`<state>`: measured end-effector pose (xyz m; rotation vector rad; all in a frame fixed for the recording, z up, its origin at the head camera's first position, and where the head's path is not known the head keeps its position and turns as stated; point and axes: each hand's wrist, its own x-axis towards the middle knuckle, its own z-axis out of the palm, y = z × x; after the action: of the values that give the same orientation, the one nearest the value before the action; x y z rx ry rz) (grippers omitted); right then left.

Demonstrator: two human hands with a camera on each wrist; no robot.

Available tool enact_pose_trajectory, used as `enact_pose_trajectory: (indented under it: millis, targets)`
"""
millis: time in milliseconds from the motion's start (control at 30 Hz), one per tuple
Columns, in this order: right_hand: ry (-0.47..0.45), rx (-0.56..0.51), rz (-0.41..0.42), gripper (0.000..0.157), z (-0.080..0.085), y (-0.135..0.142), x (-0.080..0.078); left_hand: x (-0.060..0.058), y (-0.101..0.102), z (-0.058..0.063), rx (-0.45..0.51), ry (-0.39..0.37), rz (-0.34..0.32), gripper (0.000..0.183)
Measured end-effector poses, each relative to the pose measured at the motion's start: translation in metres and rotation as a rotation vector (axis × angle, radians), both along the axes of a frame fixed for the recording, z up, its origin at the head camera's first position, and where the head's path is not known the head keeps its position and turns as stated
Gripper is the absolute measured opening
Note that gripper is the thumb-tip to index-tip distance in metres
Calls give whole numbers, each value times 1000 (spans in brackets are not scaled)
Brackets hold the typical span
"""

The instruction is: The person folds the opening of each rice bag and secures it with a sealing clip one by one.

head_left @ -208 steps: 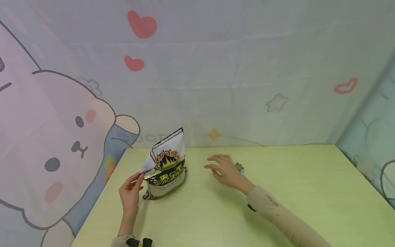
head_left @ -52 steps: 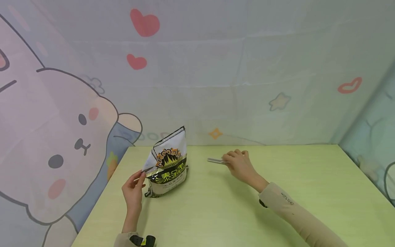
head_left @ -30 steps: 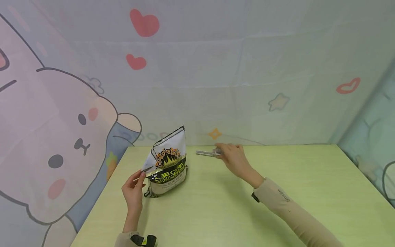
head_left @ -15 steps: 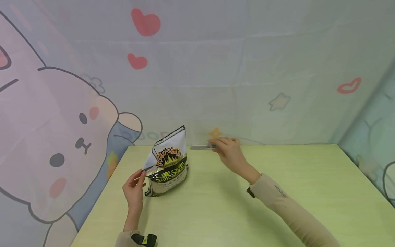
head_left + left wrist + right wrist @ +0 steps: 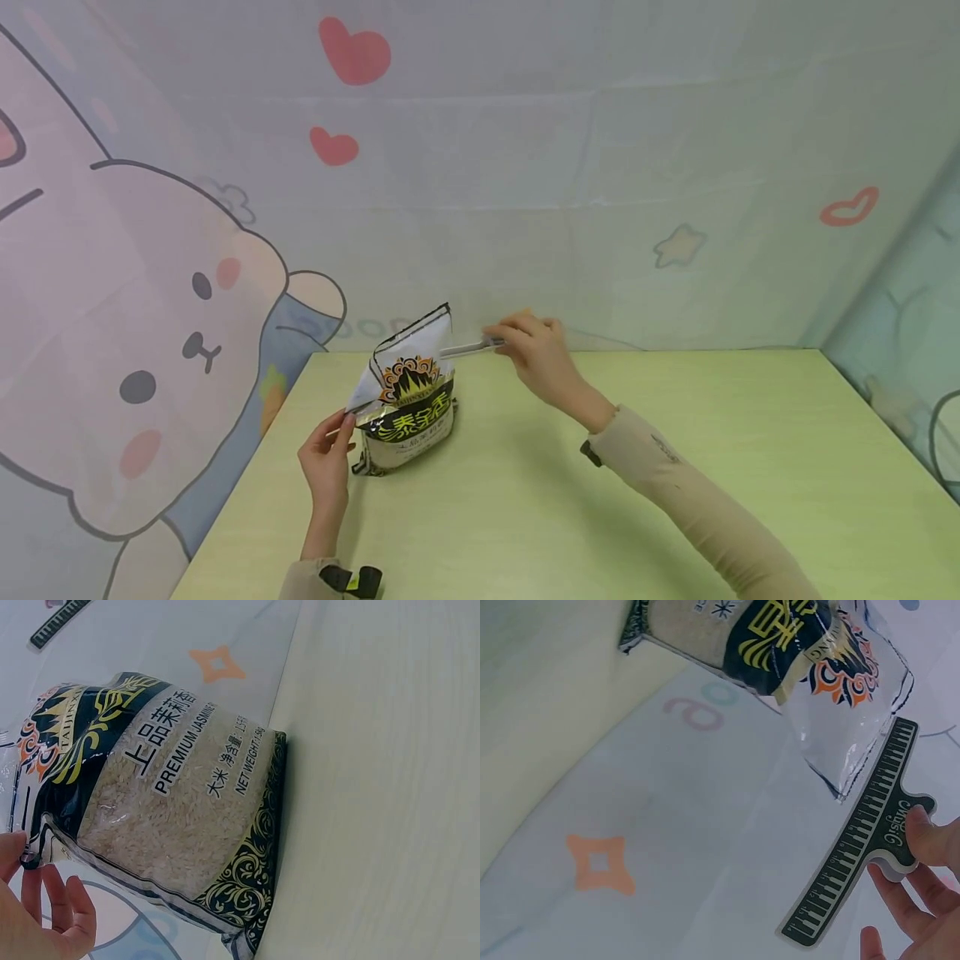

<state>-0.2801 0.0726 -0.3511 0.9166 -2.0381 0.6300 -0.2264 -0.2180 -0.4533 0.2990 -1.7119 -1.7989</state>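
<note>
We pinch the rice bag point(image 5: 408, 437) by its edge in our left grip point(image 5: 326, 458), seemingly to steady it upright on the desk point(image 5: 487, 517), while our right grip point(image 5: 538, 357) pinches the clip point(image 5: 855, 832) by its handle, likely to leave its strip free near the bag's top.
</note>
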Motion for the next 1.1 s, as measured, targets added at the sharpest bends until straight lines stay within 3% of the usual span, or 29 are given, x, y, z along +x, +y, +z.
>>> enact_pose_trajectory:
  millis: [500,1100]
  targets:
    - [32,51,8,25,20,-20,-1,-1,3,0,14,41,14,20]
    - [5,179,-58,27,42,-41,-4,0,3,1,18,42,3,20]
